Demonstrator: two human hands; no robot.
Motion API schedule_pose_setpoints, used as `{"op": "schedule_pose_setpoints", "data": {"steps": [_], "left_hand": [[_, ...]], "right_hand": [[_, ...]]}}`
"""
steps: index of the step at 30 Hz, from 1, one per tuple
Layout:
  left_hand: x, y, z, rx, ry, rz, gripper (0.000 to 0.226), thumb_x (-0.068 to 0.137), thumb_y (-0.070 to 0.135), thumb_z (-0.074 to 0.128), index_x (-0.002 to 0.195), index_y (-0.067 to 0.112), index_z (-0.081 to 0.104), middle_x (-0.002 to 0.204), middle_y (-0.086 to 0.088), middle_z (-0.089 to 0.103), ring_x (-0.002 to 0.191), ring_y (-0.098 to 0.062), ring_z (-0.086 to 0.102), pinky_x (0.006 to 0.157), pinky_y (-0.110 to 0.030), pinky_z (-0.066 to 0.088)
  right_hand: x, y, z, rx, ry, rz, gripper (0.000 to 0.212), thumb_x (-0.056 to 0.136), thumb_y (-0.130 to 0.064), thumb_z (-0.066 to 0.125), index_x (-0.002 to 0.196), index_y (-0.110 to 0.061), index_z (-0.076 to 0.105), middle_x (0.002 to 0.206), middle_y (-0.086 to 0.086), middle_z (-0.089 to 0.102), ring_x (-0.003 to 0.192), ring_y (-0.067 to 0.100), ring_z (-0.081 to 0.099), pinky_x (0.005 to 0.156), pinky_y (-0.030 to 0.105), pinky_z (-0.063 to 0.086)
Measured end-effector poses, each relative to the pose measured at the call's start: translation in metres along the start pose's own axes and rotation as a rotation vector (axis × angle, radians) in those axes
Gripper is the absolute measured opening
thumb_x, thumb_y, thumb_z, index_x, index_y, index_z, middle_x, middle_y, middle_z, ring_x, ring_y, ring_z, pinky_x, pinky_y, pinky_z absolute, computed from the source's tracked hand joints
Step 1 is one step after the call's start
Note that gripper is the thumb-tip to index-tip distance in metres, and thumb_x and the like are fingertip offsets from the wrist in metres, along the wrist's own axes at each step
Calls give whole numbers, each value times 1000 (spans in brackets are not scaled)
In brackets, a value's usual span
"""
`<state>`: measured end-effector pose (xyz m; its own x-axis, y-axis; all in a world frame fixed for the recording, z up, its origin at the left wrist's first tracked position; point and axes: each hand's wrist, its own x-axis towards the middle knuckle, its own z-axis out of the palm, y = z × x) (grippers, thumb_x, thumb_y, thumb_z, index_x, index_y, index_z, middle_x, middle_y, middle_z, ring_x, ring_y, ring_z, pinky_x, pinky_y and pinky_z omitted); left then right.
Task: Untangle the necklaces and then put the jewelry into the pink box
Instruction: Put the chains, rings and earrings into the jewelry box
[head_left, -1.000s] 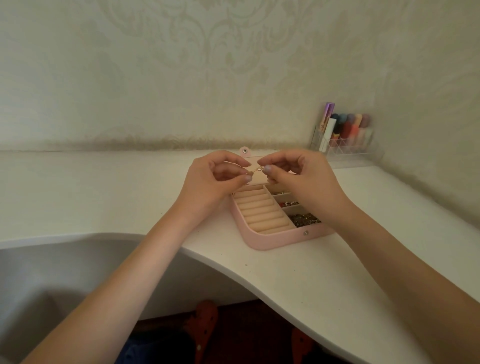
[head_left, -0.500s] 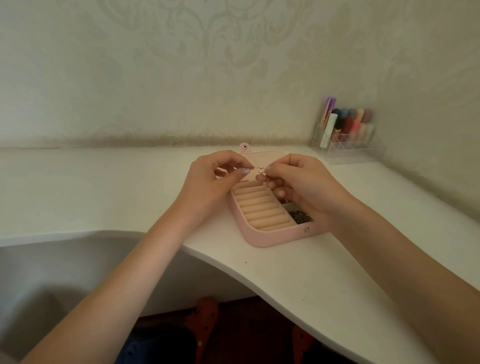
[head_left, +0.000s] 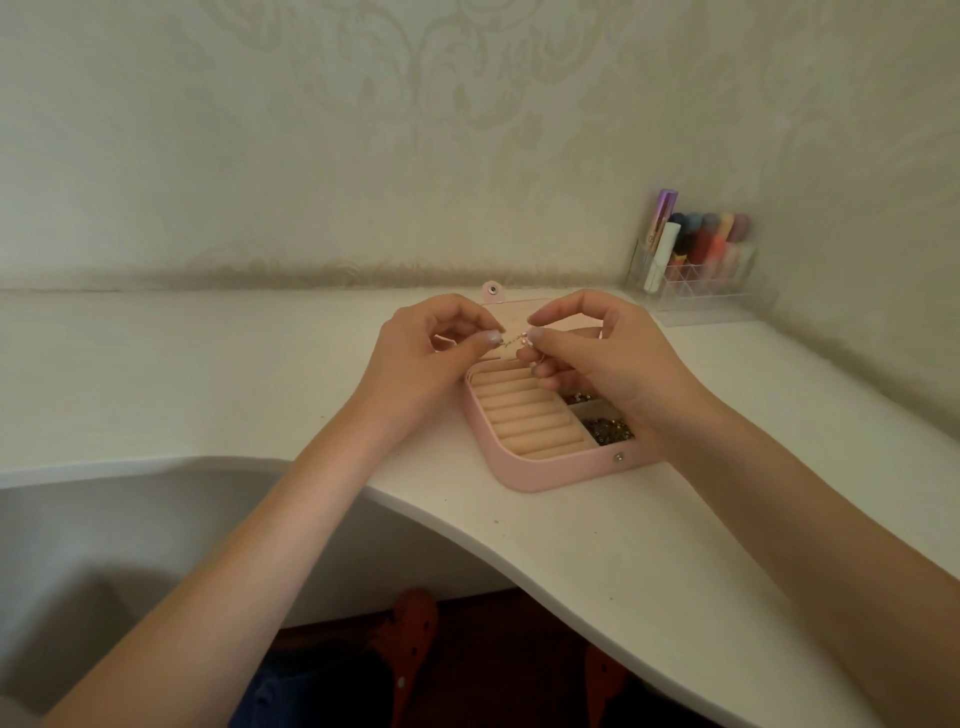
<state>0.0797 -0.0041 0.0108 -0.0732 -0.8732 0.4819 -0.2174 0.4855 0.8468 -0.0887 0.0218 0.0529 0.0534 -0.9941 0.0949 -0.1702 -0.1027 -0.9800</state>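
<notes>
Fingers (head_left: 488, 338) of both hands pinched a thin necklace chain (head_left: 513, 340) taut above the open pink jewelry box (head_left: 550, 475) on the desk (head_left: 649, 561); one hard tug risked tightening the knot.

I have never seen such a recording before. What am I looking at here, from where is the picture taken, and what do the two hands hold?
There is no machine here: a person works with two bare hands. The camera sits on the person's head and looks forward and down, so both arms reach in from the bottom of the picture. The left hand and the right hand each pinch one end of a thin necklace chain above an open pink jewelry box. The box lies on a white desk. It has a row of beige ring rolls and small compartments with tiny metal pieces. In the corner by the wall stands a clear organizer with lipsticks.
</notes>
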Motion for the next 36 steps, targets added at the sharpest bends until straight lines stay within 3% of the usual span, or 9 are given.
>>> {"op": "schedule_pose_setpoints", "data": {"steps": [5, 11, 14, 17, 21, 24, 28, 33, 36], "left_hand": [[0, 2, 0, -31, -4, -13, 14, 81, 10, 72, 76, 22, 67, 68, 14, 67, 68, -4, 60, 71, -26, 44], [-2, 7, -1, -77, -38, -33, 12, 81, 6, 71, 79, 18, 69, 70, 12, 70, 70, -2, 62, 71, -16, 45], [-4, 6, -1, -56, -55, -29, 11, 80, 8, 73, 82, 19, 73, 77, 7, 72, 75, -6, 64, 75, -23, 46], [-3, 3, -2, 26, -41, -4, 13, 80, 12, 74, 81, 25, 74, 81, 6, 74, 76, -6, 64, 78, -28, 45], [-3, 2, 0, 79, -45, 6, 15, 79, 11, 74, 80, 26, 74, 78, 13, 73, 73, 0, 62, 75, -21, 44], [-2, 1, 0, 102, -36, 17, 16, 79, 11, 74, 79, 27, 74, 76, 14, 72, 73, 0, 61, 72, -18, 43], [-2, 1, 0, 154, -8, 45, 15, 81, 11, 72, 80, 26, 73, 77, 12, 71, 70, 4, 59, 69, -8, 38], [1, -2, 1, 275, -26, 59, 15, 80, 11, 72, 82, 25, 74, 76, 17, 68, 70, 7, 55, 69, -4, 34], [2, -2, 0, 323, -42, 62, 15, 79, 12, 73, 82, 27, 74, 75, 17, 67, 71, 6, 54, 68, -4, 34]], "right_hand": [[-1, 2, -1, 42, -14, -31, 15, 84, -5, 68, 98, 0, 68, 81, 14, 72, 58, 8, 64, 59, 16, 54], [1, 5, -1, -98, 35, -140, 14, 84, -7, 68, 97, -2, 66, 76, 13, 72, 56, 7, 64, 56, 17, 53], [2, 7, -2, -254, 33, -201, 9, 85, -11, 68, 93, -7, 71, 72, 7, 72, 58, 9, 66, 59, 19, 54], [3, 10, -2, -570, 71, -308, 6, 84, -22, 69, 87, -17, 72, 73, -2, 70, 66, 9, 65, 69, 26, 55], [1, 9, -1, -857, 45, -406, 13, 87, -27, 65, 91, -16, 71, 83, -1, 68, 81, 13, 60, 80, 32, 49], [1, 10, -1, -840, 40, -431, 13, 86, -27, 67, 90, -16, 72, 83, -3, 69, 77, 8, 58, 77, 24, 47], [4, 12, 1, -635, 65, -382, 6, 81, -27, 73, 84, -22, 73, 78, -11, 67, 72, 1, 59, 66, 7, 42], [6, 19, 2, -682, 61, -391, 13, 79, -31, 75, 86, -20, 74, 78, -7, 68, 72, 4, 59, 69, 16, 47], [5, 19, 3, -715, 43, -408, 12, 79, -29, 74, 85, -18, 74, 73, -9, 64, 66, 2, 54, 64, 11, 42]]}}
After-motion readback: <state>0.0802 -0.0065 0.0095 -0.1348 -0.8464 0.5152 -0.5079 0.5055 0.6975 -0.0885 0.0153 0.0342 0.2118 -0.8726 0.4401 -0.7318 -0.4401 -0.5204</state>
